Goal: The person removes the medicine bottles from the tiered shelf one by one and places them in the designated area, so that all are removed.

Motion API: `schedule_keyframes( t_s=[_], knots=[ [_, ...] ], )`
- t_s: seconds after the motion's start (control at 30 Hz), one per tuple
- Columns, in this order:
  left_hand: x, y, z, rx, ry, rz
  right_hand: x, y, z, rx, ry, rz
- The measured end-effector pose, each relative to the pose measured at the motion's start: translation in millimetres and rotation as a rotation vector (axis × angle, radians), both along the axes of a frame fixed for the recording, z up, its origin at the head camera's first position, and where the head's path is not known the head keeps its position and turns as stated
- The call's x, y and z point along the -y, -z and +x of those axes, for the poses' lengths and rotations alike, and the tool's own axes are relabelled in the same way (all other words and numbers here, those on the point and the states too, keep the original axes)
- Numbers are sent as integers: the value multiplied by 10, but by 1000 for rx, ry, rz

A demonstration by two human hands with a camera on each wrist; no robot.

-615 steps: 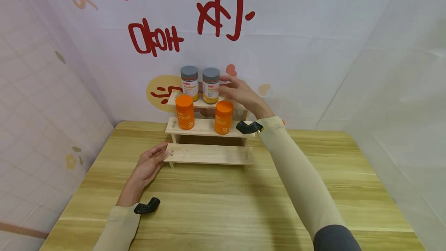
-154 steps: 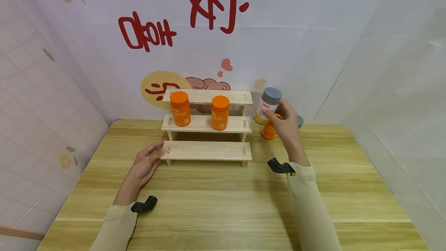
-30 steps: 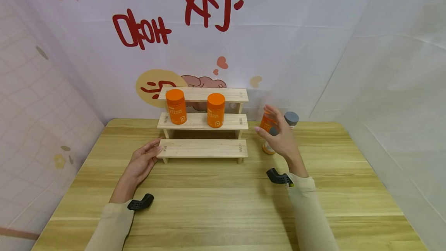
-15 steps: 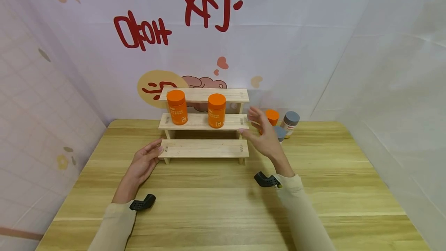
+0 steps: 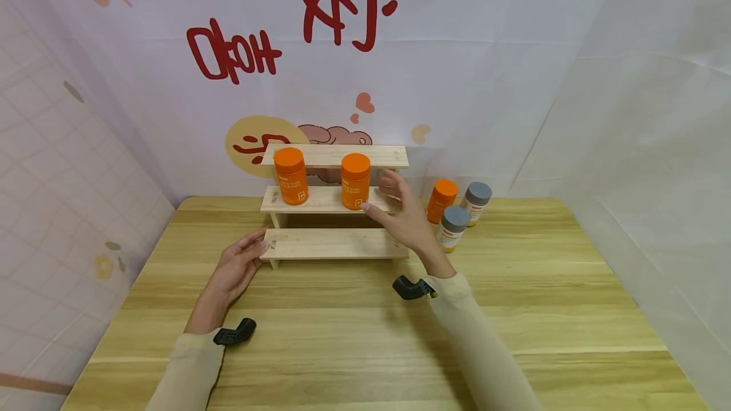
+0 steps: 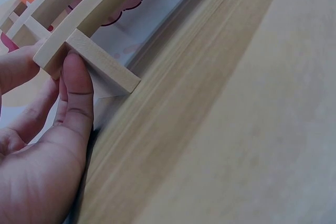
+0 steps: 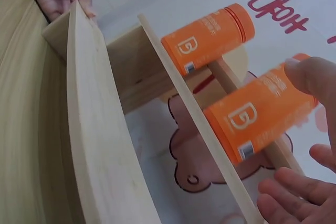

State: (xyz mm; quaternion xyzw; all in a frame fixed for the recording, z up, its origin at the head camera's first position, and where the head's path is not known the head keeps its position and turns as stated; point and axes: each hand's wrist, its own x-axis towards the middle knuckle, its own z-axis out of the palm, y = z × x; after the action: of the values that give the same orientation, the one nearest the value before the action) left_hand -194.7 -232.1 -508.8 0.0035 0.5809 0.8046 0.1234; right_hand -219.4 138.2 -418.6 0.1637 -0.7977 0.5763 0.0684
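A three-step wooden shelf stands against the back wall. On its middle step are two upright orange bottles, a left one and a right one. My left hand grips the left end of the lowest step; in the left wrist view the thumb lies under the board and fingers lie at its end. My right hand is beside the right bottle, fingers spread and thumb out in front. In the right wrist view the thumb overlaps this bottle near its cap, with nothing enclosed in the hand.
Right of the shelf, on the wood-grain table, stand an orange bottle and two grey-capped bottles, one in front and one behind. A printed white cloth hangs behind and along the sides.
The top step's two grey-capped bottles now stand on the table at right. My right hand has since moved left, from those bottles to the right orange bottle. My left hand keeps its place.
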Motion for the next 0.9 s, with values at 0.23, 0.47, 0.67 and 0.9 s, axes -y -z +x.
schedule_keyframes(
  t_s=[0.23,0.47,0.67,0.9],
  knots=[
    [8,-7,-5,-8,5,-1,201,-82,-115,27,25,-9],
    [4,-14,-6,-5,-7,-16,432,-101,-243,18,107,20],
    [15,-18,7,24,-16,-11,566,-88,-284,-42,215,51],
    [-3,-14,-9,22,-5,-7,587,-80,-283,-66,258,33]
  ],
)
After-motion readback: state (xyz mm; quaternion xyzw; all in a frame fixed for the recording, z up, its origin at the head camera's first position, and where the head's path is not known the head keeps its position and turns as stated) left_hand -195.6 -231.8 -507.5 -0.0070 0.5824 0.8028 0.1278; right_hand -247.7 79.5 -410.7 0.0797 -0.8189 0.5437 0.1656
